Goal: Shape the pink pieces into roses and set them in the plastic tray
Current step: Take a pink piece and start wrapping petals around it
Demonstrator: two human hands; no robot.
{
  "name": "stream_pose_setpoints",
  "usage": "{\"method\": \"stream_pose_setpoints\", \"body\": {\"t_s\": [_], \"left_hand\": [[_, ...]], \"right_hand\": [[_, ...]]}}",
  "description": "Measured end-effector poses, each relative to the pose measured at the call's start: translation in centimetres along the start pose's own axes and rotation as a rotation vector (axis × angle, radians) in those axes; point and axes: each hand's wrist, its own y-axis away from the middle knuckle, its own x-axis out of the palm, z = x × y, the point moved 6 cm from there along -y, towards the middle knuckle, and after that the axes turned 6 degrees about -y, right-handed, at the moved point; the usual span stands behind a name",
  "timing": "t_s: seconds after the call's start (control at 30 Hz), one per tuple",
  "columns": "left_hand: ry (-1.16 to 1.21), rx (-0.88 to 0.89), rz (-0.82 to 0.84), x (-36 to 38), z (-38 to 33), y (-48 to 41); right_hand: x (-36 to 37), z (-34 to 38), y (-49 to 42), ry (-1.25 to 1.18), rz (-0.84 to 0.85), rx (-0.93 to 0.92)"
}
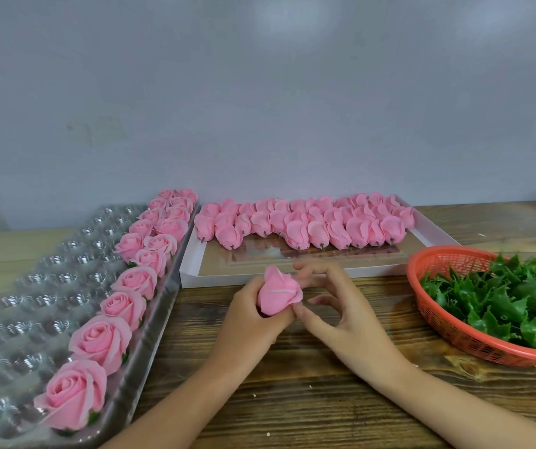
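My left hand (253,314) grips a closed pink rose bud (278,291) from below, over the wooden table. My right hand (334,303) pinches the bud's right edge between thumb and fingertips. Several unshaped pink buds (305,225) with short stems lie in rows in a shallow white box (350,270) behind my hands. On the left, a clear plastic tray (33,286) has many empty cups. Several finished pink roses (124,306) fill its right-hand columns, from the near edge to the wall.
A red plastic basket (448,328) of green leaf calyxes (499,299) sits at the right, close to my right wrist. A grey wall runs behind the table. Small crumbs dot the wooden table (308,384) between my arms.
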Motion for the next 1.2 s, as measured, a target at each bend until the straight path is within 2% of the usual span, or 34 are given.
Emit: {"method": "stream_pose_setpoints", "body": {"t_s": [0.17,0.33,0.53,0.9,1.2], "left_hand": [[0.029,-0.014,0.155,0.8,0.3,0.1],[0.237,-0.023,0.238,1.3,0.3,-0.1],[0.211,-0.034,0.205,1.3,0.2,0.0],[0.260,-0.100,0.107,0.4,0.6,-0.2],[0.299,-0.074,0.013,0.1,0.4,-0.3]], "right_hand": [[-0.4,-0.4,-0.3,-0.031,-0.045,0.026],[-0.7,-0.4,-0.3,-0.086,-0.073,0.035],[-0.5,-0.1,-0.3,0.028,-0.058,-0.011],[0.0,0.5,-0.3,0.063,0.001,-0.063],[0.0,-0.9,-0.3,-0.091,-0.009,0.079]]}}
